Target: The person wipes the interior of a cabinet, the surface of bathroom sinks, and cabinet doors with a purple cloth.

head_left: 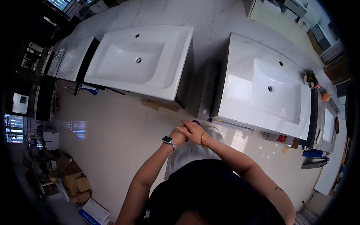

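Note:
My left hand [177,136], with a watch at its wrist, is closed in front of my body. A small purple thing [196,122] shows at the far side of the hands, and its kind cannot be made out. Across the left hand lies my right hand [194,133], with gold bangles [204,138] at the wrist and its fingers stretched out and touching the left. Most of the left fingers are hidden beneath it. Ahead to the left stands a white washbasin [172,56]; ahead to the right is another basin with a marbled top [240,63]. Neither hand touches them.
More basins [71,62] line the far left. Flowers [312,80] and an orange round object [325,96] sit beyond the right basin. Cardboard boxes [77,183] are piled at the lower left. A narrow gap with a dark panel [206,90] separates the two large basins.

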The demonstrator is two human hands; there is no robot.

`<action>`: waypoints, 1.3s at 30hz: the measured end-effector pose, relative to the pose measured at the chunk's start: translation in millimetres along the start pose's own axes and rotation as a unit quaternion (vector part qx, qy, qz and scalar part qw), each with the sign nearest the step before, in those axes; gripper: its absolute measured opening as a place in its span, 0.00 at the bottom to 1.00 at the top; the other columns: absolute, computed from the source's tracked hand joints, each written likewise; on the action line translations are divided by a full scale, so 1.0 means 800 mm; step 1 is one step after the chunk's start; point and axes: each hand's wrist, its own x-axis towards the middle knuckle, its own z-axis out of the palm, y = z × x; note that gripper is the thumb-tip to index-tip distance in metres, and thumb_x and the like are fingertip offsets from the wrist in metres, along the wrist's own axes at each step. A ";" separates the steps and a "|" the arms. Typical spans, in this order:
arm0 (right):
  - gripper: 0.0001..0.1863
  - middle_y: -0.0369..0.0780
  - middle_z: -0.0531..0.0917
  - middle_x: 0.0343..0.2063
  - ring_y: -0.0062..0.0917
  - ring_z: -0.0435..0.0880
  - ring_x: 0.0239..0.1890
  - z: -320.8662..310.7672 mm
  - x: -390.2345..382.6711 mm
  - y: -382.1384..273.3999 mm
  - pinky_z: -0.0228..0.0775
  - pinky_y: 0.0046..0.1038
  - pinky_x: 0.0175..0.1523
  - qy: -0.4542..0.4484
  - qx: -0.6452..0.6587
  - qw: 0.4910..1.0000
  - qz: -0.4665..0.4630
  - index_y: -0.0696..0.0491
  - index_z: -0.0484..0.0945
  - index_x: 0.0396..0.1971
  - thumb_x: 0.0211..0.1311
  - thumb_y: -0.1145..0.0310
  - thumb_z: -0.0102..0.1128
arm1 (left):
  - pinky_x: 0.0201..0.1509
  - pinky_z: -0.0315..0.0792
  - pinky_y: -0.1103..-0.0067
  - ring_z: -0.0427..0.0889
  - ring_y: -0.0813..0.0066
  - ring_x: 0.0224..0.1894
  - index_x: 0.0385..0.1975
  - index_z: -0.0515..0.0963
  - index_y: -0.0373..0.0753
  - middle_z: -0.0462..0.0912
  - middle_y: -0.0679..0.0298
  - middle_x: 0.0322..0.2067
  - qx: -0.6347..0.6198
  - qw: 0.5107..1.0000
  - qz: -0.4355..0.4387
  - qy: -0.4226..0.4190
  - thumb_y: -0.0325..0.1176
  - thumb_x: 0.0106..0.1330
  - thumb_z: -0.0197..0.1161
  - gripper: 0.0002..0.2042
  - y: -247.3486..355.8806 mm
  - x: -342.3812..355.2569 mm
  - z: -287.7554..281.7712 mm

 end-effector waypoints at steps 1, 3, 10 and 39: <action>0.34 0.51 0.71 0.60 0.47 0.72 0.59 0.011 0.006 -0.008 0.62 0.36 0.64 -0.008 -0.025 0.999 -0.027 0.55 0.68 0.61 0.66 0.43 0.49 | 0.41 0.75 0.61 0.81 0.49 0.42 0.44 0.75 0.39 0.82 0.48 0.40 0.017 0.999 -0.029 0.006 0.30 0.62 0.55 0.11 -0.004 -0.017 -0.015; 0.35 0.51 0.71 0.59 0.47 0.72 0.59 0.001 0.022 -0.029 0.61 0.37 0.65 -0.027 -0.034 0.997 -0.066 0.55 0.67 0.61 0.65 0.43 0.50 | 0.43 0.75 0.63 0.80 0.49 0.43 0.47 0.73 0.39 0.81 0.50 0.42 -0.006 0.992 -0.129 -0.012 0.32 0.65 0.52 0.12 0.017 -0.032 -0.066; 0.25 0.42 0.84 0.38 0.37 0.81 0.44 -0.031 0.104 -0.051 0.68 0.37 0.54 -0.098 -0.122 0.973 -0.171 0.50 0.75 0.54 0.56 0.61 0.66 | 0.44 0.75 0.67 0.81 0.55 0.42 0.44 0.78 0.39 0.82 0.57 0.42 -0.024 0.980 -0.074 0.183 0.35 0.63 0.64 0.12 -0.015 -0.063 -0.148; 0.40 0.55 0.44 0.72 0.46 0.37 0.75 0.000 0.274 -0.070 0.29 0.41 0.76 0.124 -0.219 0.966 0.050 0.58 0.51 0.70 0.71 0.42 0.33 | 0.75 0.35 0.56 0.34 0.54 0.76 0.73 0.47 0.39 0.38 0.49 0.74 0.229 0.960 0.147 -0.070 0.49 0.65 0.48 0.38 -0.174 0.166 -0.227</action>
